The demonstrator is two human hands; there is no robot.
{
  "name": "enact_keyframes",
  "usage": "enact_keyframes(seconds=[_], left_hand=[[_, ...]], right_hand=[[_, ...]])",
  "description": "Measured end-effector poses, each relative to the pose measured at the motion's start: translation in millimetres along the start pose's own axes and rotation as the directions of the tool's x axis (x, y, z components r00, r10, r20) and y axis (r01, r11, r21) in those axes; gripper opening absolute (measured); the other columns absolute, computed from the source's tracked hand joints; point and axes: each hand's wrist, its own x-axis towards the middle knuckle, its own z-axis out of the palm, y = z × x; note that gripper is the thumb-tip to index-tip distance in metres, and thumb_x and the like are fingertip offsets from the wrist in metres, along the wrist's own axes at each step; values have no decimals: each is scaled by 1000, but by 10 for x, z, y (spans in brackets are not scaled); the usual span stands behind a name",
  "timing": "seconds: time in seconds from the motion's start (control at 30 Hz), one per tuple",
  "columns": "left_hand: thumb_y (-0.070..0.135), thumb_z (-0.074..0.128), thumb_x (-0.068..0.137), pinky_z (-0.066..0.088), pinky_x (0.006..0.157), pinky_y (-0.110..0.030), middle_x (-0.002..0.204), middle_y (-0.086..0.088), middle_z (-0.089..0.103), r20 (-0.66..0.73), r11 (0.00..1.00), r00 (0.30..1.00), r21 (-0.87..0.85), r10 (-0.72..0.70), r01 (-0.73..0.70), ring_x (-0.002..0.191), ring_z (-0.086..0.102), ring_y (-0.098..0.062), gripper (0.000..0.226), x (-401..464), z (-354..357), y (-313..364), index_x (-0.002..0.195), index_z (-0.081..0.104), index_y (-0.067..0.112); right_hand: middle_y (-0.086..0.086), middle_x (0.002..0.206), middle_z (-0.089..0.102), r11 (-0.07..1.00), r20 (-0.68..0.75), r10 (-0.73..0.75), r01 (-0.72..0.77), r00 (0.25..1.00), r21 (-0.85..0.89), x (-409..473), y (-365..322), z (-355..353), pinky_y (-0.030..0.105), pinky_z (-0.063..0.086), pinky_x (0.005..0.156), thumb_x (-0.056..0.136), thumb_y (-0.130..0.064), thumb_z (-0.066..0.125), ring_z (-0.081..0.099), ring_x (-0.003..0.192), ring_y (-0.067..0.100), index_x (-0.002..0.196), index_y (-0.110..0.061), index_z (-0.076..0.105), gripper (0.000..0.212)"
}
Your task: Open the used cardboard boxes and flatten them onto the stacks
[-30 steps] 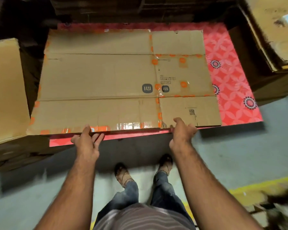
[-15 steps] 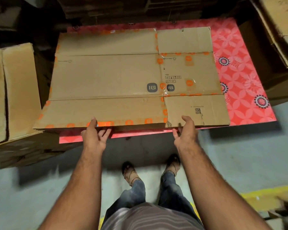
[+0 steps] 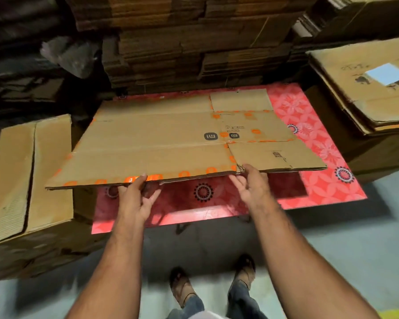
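Note:
A flattened brown cardboard box (image 3: 161, 143) with orange tape marks and two dark square logos lies tilted over a red patterned sheet (image 3: 318, 146), its near edge raised. My left hand (image 3: 135, 194) is at that near edge, thumb on top and fingers spread beneath it. At the notch between the two front flaps is my right hand (image 3: 249, 183), thumb touching the edge and fingers loosely curled below. Whether either hand truly grips the cardboard is unclear.
A stack of flattened boxes (image 3: 25, 176) stands at the left, another stack (image 3: 369, 95) at the right. Tall piles of cardboard (image 3: 194, 42) fill the back. Grey floor (image 3: 355, 238) lies in front, with my two feet below.
The view has tilted up and back. The box's near edge has risen off the red sheet, showing more of the sheet beneath. My fingers have loosened and spread under the edge.

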Motion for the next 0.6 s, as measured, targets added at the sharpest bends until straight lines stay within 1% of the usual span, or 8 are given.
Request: enact_keyframes(seconds=[0.03,0.1,0.17,0.27,0.37,0.43,0.5,0.6], left_hand=[[-1,61,95,62,69,-52,76,-1,73,42,999,999,-28,32,-31,67,74,-15,26,-109,114,76,111,50,17],[-2,59,95,63,60,-48,79,-7,71,148,995,987,-87,70,-57,66,74,-17,17,-348,323,208,95,54,14],[-2,61,94,63,60,-43,80,-9,69,232,986,967,-147,107,-74,70,74,-18,15,-556,546,340,89,57,12],[-1,60,95,64,67,-42,67,-3,69,311,970,930,-197,197,-139,70,72,-16,17,-878,964,454,83,60,11],[0,56,96,64,65,-39,65,-1,69,376,951,882,-222,285,-213,64,71,-15,17,-1249,1441,428,84,59,12],[0,56,97,63,62,-36,62,0,67,392,940,862,-240,321,-241,62,70,-14,21,-1493,1754,314,79,58,11],[-1,56,97,64,62,-37,59,0,67,409,925,837,-268,362,-270,60,70,-13,26,-1719,2063,131,74,59,10],[-1,56,97,64,66,-37,56,-1,67,448,915,805,-285,390,-285,57,70,-13,47,-2061,2566,-200,54,68,13]], right_hand=[[21,134,60,999,21,-33,32,999,32,-59,-88,21,40,63,63,101,0,59,69,92,30,146,-6,39,50],[19,135,62,991,69,-108,101,992,89,-190,-301,48,42,64,65,100,1,59,70,96,29,147,-7,39,52],[14,127,66,972,137,-197,175,971,154,-335,-569,63,42,64,65,100,1,59,73,91,24,140,-11,46,44],[6,111,71,933,204,-319,269,925,238,-565,-1049,67,40,62,65,101,-1,57,77,77,17,129,-19,52,33],[11,109,71,901,240,-391,315,889,299,-717,-1574,-55,39,63,62,101,-1,57,77,72,17,131,-18,53,35],[13,104,70,886,258,-414,321,873,334,-777,-1919,-220,36,63,55,101,0,57,77,67,17,129,-17,52,33],[15,102,69,875,272,-427,319,862,363,-795,-2285,-444,36,62,52,100,1,58,76,65,18,130,-14,50,34],[19,104,68,858,286,-452,324,845,398,-742,-2869,-835,36,61,51,99,1,60,76,65,21,127,-11,48,33]])
